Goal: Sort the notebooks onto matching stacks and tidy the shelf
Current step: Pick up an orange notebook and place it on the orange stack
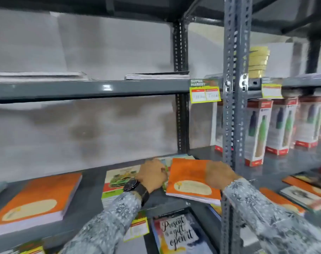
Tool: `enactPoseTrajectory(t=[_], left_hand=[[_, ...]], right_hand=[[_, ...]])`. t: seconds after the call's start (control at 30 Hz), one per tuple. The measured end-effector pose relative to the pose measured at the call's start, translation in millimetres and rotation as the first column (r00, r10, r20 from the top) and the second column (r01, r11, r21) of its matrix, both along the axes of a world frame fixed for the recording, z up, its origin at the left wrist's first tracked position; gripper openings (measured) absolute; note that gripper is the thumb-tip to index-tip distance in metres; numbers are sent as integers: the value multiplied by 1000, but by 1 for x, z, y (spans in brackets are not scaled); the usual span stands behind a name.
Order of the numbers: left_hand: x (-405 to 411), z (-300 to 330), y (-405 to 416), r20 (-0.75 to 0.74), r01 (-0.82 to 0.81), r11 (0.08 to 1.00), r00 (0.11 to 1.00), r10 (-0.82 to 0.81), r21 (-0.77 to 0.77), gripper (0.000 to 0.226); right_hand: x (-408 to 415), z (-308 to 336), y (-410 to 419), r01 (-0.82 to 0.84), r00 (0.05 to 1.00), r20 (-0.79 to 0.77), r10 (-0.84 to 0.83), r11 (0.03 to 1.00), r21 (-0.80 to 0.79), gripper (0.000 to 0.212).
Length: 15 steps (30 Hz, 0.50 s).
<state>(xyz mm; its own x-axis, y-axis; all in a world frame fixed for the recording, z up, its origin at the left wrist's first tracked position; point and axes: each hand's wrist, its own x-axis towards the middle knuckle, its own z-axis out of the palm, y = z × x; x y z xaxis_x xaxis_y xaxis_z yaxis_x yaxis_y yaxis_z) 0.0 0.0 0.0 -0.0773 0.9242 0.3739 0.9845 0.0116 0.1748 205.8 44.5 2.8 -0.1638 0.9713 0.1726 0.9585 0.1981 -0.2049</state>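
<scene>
Both hands hold a small pile of orange notebooks [188, 177] at the right end of the grey shelf [86, 198]. My left hand [152, 175] grips its left edge, my right hand [219, 174] its right edge beside the upright post. The pile lies tilted on top of other notebooks with light covers [169, 159]. To the left stands a stack with green picture covers [117, 180]. A taller stack of orange notebooks [37, 198] sits at the shelf's left.
A perforated metal post [231, 125] stands right in front of my right wrist. Boxed bottles [257, 132] fill the neighbouring shelf. Below lies a "Present is a gift" notebook [178, 233]. Thin notebooks [158, 75] rest on the shelf above.
</scene>
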Motion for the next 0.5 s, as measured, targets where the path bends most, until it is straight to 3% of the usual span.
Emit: enactPoseTrajectory(t=[0.13, 0.23, 0.3, 0.37, 0.5], left_hand=[[23, -10, 27, 108, -56, 976, 991, 80, -211, 35], [23, -13, 43, 176, -78, 940, 974, 142, -331, 37], [20, -16, 50, 241, -81, 927, 954, 179, -366, 31], [16, -18, 53, 410, -60, 919, 883, 231, -389, 22], [9, -22, 45, 614, -35, 937, 747, 256, -348, 18]], right_hand=[[10, -31, -3, 109, 987, -117, -113, 993, -35, 33], [10, -40, 0, 68, 972, -216, -89, 992, -102, 14], [11, -48, 1, 46, 963, -257, -78, 990, -130, 16], [13, -52, 0, 66, 940, -328, -97, 992, -107, 8], [11, -53, 1, 62, 847, -529, -55, 998, -4, 15]])
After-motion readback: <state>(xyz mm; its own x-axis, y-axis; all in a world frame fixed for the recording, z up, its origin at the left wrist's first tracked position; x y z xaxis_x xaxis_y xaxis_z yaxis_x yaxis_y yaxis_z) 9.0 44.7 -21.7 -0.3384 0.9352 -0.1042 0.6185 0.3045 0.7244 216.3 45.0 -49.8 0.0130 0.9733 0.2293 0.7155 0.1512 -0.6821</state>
